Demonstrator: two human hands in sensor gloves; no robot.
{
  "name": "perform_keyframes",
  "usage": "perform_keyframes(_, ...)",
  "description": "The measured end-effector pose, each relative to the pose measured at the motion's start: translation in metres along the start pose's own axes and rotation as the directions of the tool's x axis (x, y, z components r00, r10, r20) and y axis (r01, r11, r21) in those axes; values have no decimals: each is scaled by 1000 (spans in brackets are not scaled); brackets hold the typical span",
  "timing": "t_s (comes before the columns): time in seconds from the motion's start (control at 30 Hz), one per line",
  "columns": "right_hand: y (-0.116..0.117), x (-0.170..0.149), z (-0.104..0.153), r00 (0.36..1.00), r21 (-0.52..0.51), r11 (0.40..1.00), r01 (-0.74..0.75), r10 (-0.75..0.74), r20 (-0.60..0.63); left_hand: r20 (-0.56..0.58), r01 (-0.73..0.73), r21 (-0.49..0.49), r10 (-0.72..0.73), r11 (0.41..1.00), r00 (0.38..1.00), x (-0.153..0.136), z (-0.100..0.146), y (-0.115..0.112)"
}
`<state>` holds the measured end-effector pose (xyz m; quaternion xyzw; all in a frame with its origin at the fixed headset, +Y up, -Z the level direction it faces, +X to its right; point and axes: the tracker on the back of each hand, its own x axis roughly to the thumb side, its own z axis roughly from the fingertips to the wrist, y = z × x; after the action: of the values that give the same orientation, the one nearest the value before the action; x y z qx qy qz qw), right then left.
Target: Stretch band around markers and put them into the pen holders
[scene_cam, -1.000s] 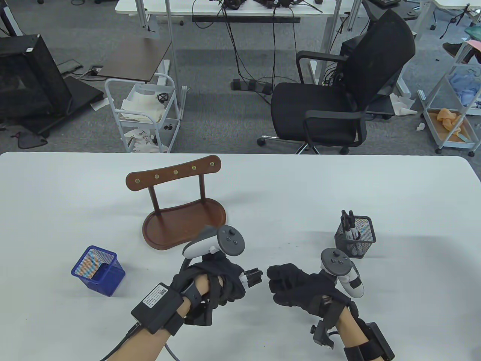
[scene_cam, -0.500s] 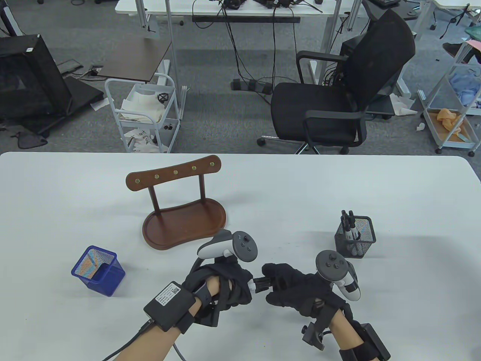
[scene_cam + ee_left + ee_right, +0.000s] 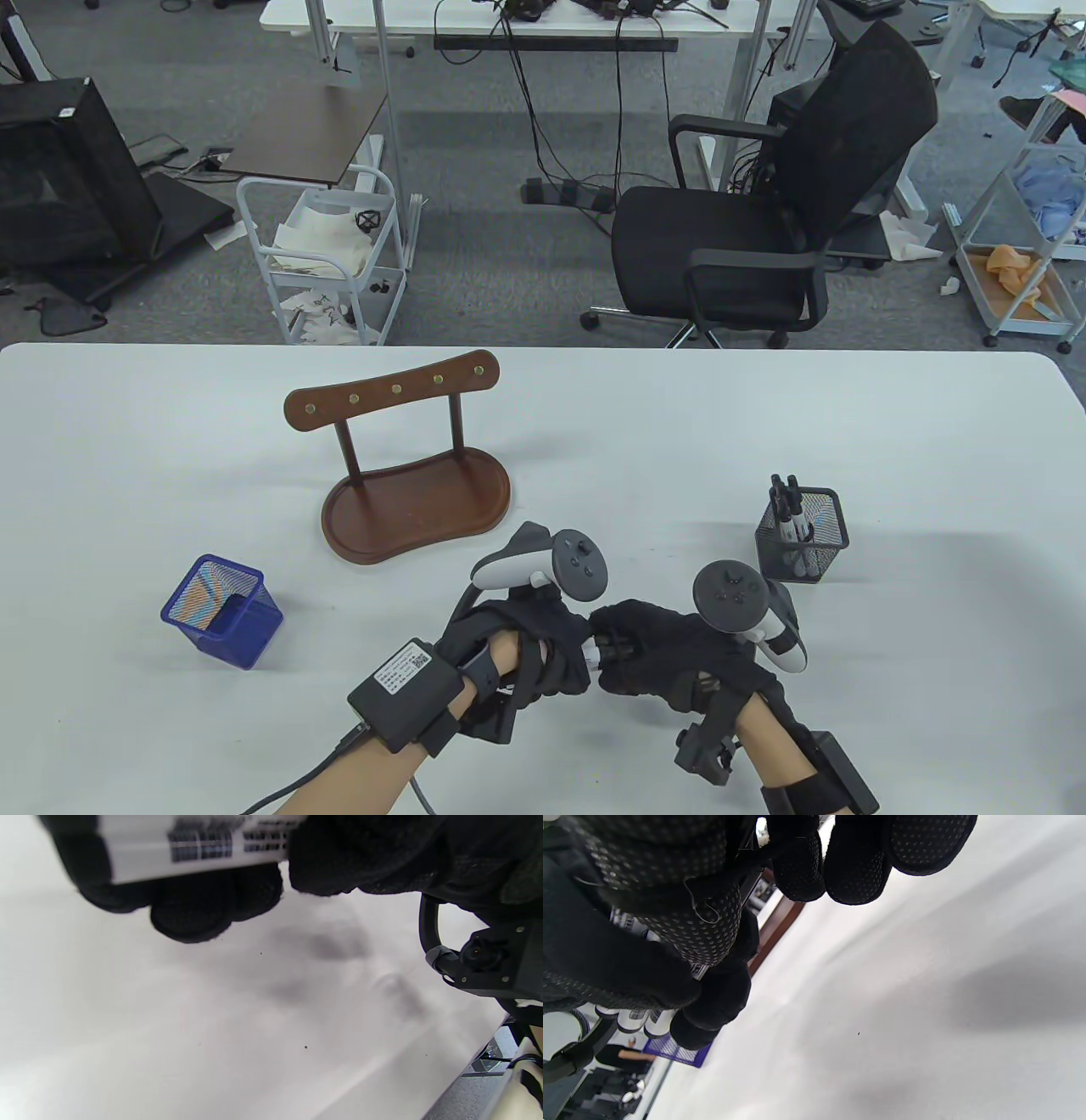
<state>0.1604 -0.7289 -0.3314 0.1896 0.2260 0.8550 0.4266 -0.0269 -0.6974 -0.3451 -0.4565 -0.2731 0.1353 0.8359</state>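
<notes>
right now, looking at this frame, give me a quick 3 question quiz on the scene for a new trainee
1. True or false: the blue mesh pen holder stands to the right of the wooden stand in the table view.
2. Which holder already has markers standing in it? A) blue mesh pen holder B) black mesh pen holder C) both
3. Fill in: the left hand and the right hand meet around a bundle of ____ above the table.

Key
1. False: it stands to the left, near the table's front.
2. B
3. markers. No band can be made out on them in any view.
</notes>
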Motion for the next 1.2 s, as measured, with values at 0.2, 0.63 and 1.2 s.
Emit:
perform_keyframes(0.2, -3, -12, -4, 992, 58, 991, 123, -122, -23, 138, -110, 77, 99, 991, 986, 0, 11, -1)
perform_keyframes(0.63, 2, -12, -7, 960, 7, 962, 274, -274, 58, 389, -843, 164, 752, 512, 532, -48, 16, 0)
perform_keyframes(1.2, 24, 26, 12, 913, -263, 897, -355, 393, 107, 332, -876, 288, 817, 387, 471, -63, -12, -1)
